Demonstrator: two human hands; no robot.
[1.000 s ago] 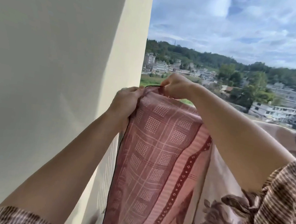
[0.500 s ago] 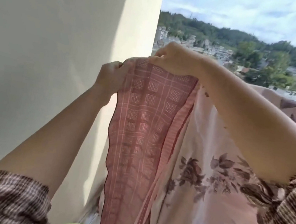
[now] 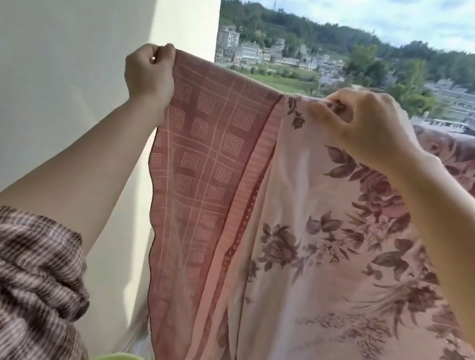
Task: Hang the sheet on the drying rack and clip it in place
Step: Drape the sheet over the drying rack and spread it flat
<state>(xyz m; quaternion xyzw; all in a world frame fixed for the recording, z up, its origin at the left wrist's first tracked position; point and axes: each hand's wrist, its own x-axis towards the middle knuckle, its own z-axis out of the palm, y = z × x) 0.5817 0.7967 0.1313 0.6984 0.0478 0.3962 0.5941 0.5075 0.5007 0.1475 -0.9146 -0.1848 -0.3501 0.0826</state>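
Both hands are gripping the pink sheet [image 3: 298, 233] along its top edge — left hand [image 3: 149, 73] fisting the checked corner, right hand [image 3: 364, 127] pinching the floral part.

Both your arms are raised and reach forward, forearms bare, sleeves bunched near the elbows. Your left hand [image 3: 149, 73] is closed in a fist, knuckles toward you, thumb and fingers pinched tight on the top corner of the sheet [image 3: 296, 248]. Your right hand [image 3: 367, 127] sits well apart from it at about the same height, back of the hand toward you, fingertips pinching the sheet's top edge.
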